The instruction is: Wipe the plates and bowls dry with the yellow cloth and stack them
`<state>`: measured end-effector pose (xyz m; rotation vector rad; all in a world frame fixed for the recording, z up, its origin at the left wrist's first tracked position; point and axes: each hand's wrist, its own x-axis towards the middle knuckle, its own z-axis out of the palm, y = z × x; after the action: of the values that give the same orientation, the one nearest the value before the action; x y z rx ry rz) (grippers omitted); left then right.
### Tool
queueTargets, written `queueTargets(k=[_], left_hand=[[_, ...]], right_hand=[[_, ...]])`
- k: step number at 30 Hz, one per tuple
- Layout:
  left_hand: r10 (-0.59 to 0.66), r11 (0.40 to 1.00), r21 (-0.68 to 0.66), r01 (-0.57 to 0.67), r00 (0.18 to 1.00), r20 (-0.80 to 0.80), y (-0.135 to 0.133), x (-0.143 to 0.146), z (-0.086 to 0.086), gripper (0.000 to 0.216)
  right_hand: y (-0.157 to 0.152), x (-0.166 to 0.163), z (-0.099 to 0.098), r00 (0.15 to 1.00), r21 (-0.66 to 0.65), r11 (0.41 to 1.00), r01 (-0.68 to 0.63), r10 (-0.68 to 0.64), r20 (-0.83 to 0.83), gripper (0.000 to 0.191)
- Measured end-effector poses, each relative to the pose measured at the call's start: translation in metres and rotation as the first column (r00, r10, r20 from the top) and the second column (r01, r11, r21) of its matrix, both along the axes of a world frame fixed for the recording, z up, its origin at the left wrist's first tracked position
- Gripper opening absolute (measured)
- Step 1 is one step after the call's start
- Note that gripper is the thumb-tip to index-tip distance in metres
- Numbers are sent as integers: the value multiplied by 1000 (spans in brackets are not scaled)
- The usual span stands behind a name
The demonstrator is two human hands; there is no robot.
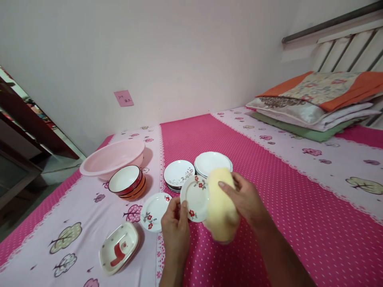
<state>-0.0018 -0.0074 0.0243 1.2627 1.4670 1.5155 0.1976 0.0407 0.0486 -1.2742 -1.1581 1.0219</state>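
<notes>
- The left hand [176,227] grasped the flowered plate [193,199] by its rim at about eight o'clock, with the thumb on the face
- The right hand [248,199] grasped the yellow cloth [222,207] from its three o'clock side, thumb laid across the front
- The cloth covered the three o'clock edge of the plate; whether the fingers behind it also gripped that rim could not be told
- The plate was held tilted above the bed [269,199], its red blossoms showing at twelve and seven o'clock
- Counting from that plate, a stack of brown-patterned plates [177,172] stood near at eleven o'clock, and a stack of plain white plates [212,161] just beside it at one o'clock
- Close to nine o'clock lay a second flowered plate [155,207], partly hidden by the left hand
- Farther off, stacked bowls [125,181] sat between nine and ten o'clock, just beside a pink basin [98,161] at ten
- A rectangular dish [130,239] with a red figure inside lay at eight o'clock
- Well apart, at about two o'clock, rested a pile of cushions [317,103]
- A pink note [123,98] was on the wall [185,59] at eleven o'clock
</notes>
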Motion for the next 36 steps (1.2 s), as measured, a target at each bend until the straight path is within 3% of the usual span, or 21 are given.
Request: queueTargets(k=[1, 3, 9, 15, 20, 24, 28, 32, 36], left_hand=[[-39, 999, -2, 39, 999, 20, -1, 4, -1, 36], [-79, 997, -4, 79, 995, 62, -1, 10, -3, 35], [-98, 995, 8, 98, 978, 183, 2, 9, -9, 33], [-70, 994, -50, 93, 935, 346, 9, 1, -9, 36], [-5, 996, -82, 42, 914, 406, 11, -13, -9, 42], [-16, 996, -75, 52, 906, 424, 11, -25, -11, 43], [-36, 995, -76, 69, 926, 376, 12, -31, -9, 41], [-162, 978, -86, 192, 949, 270, 10, -29, -3, 42], [-295, 944, -107, 313, 943, 154, 4, -10, -4, 40]], right_hand=[[-2, -10, -1, 992, 29, 995, -96, 98, -77, 63], [-6, -27, -2, 972, 98, 971, -217, 225, -76, 63], [-18, -48, 2, 907, 225, 895, -385, 322, 272, 32], [-23, -44, 7, 808, 107, 847, -520, 448, 383, 25], [-27, -34, 8, 688, -29, 789, -614, 552, 471, 33], [-27, -23, 7, 665, -104, 832, -545, 504, 551, 35], [-21, -12, 5, 688, -108, 910, -401, 377, 620, 41], [-9, -8, 1, 712, -95, 980, -173, 192, 675, 36], [-1, -12, -7, 769, -12, 999, -49, 46, 638, 25]])
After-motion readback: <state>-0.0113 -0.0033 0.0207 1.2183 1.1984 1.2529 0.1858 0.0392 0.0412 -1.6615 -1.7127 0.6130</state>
